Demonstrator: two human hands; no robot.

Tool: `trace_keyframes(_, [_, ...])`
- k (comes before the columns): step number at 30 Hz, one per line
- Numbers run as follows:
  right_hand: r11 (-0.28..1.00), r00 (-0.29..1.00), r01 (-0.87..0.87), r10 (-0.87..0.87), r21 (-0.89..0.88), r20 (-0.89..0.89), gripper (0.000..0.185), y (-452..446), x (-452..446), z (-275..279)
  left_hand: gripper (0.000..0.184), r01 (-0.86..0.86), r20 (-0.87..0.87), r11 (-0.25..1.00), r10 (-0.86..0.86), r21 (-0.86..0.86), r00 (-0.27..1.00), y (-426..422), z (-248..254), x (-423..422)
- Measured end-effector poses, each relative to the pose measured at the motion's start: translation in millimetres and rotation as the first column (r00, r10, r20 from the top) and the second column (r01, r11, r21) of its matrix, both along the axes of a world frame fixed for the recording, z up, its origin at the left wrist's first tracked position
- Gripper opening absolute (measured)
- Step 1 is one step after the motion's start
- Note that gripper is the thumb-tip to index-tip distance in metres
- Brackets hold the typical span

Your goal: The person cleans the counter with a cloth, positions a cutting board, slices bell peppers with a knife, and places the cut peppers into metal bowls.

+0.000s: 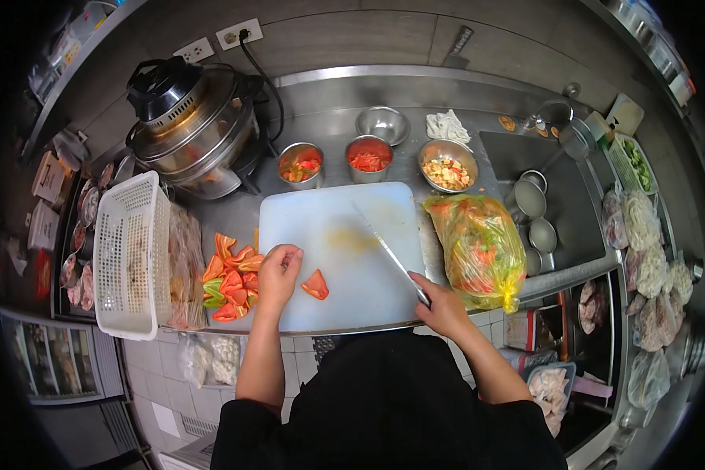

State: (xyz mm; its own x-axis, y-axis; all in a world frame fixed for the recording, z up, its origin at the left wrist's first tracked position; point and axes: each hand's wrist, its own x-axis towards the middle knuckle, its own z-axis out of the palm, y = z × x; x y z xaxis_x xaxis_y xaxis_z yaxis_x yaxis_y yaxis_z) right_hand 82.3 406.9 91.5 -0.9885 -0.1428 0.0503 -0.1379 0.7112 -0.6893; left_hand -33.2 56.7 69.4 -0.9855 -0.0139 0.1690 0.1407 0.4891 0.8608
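My right hand point(440, 304) is wrapped round the handle of a long knife point(392, 257), its blade pointing up and left over the white cutting board point(337, 301). Over the board's left edge is my left hand point(280, 272), fingers curled in; whether anything is inside them is hidden. Just right of it, one red pepper piece point(316, 284) lies on the board. Left of the board is a pile of red pepper pieces point(233, 283) with some green among them. A yellowish stain marks the board's middle.
Behind the board stand metal bowls point(370, 159) of cut food. A yellow bag of vegetables point(480, 251) lies to the right, before the sink point(509, 149). To the left are a white basket point(129, 251) and a large round metal appliance point(196, 133).
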Motion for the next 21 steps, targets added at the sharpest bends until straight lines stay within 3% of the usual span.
trace_keyframes(1, [1.000, 1.000, -0.005, 0.005, 0.002, 0.000, 0.068, -1.7, -1.1, 1.8, 0.015, -0.005, 0.000, 1.000, 0.005, 0.002, 1.000, -0.3, -5.7, -0.3])
trace_keyframes(3, [0.940, 0.871, 0.272, -0.148, -0.208, 0.468, 0.067, -6.4, -2.4, 7.8, 0.015, -0.033, 0.051, 0.993, 0.027, 0.116, 0.998, 2.8, -14.4, 1.2])
trace_keyframes(4, [0.941, 0.872, 0.268, -0.147, -0.206, 0.466, 0.067, -5.2, -3.7, 0.0, 0.015, -0.035, 0.049, 0.992, 0.030, 0.118, 0.998, 11.3, -4.4, 3.0])
trace_keyframes(5, [0.982, 0.976, 0.166, -0.152, -0.088, 0.154, 0.066, -1.4, -3.8, -14.4, 0.017, -0.024, 0.021, 0.997, 0.023, 0.070, 1.000, 22.5, 5.8, 5.1])
trace_keyframes(6, [0.992, 0.980, 0.110, -0.098, 0.062, -0.171, 0.065, 2.6, -3.4, -21.5, 0.021, -0.007, -0.008, 1.000, 0.007, 0.022, 1.000, 35.9, 17.0, 4.3])
trace_keyframes(7, [0.990, 0.978, 0.121, -0.108, 0.067, -0.177, 0.065, 5.0, -3.4, -13.9, 0.021, 0.004, -0.013, 1.000, -0.003, 0.028, 1.000, 47.6, 23.1, -0.7])
trace_keyframes(9, [0.969, 0.989, 0.053, -0.017, 0.240, -0.149, 0.066, 9.5, -0.5, 6.1, 0.045, 0.040, -0.309, 0.983, -0.096, -0.181, 0.946, 68.7, 36.4, -12.6])
trace_keyframes(10, [0.968, 0.988, 0.067, -0.030, 0.242, -0.155, 0.066, 10.2, 0.5, 18.1, 0.045, 0.052, -0.314, 0.982, -0.107, -0.179, 0.943, 80.6, 51.3, -16.5])
trace_keyframes(12, [0.902, 0.995, -0.012, 0.054, 0.431, -0.085, 0.067, 13.0, 3.9, 39.6, 0.078, 0.173, -0.281, 0.908, -0.292, -0.381, 0.914, 111.4, 76.6, -22.8])
trace_keyframes(13, [0.900, 0.996, 0.015, 0.026, 0.437, -0.088, 0.067, 15.7, 5.3, 43.7, 0.078, 0.198, -0.286, 0.905, -0.317, -0.375, 0.904, 129.8, 78.6, -26.1])
trace_keyframes(15, [0.893, 0.990, 0.001, 0.063, 0.449, -0.127, 0.061, 18.1, 5.8, 50.2, 0.105, 0.278, -0.190, 0.759, -0.464, -0.588, 0.865, 162.5, 82.6, -29.5])
trace_keyframes(16, [0.885, 0.988, 0.012, 0.062, 0.465, -0.144, 0.060, 19.5, 6.7, 52.7, 0.114, 0.320, -0.168, 0.732, -0.507, -0.601, 0.845, 177.2, 75.7, -32.7])
trace_keyframes(21, [0.858, 0.976, 0.110, 0.003, 0.502, -0.218, 0.063, 43.6, 19.7, 69.7, 0.117, 0.372, -0.121, 0.633, -0.597, -0.679, 0.793, 239.1, 87.1, -48.3])
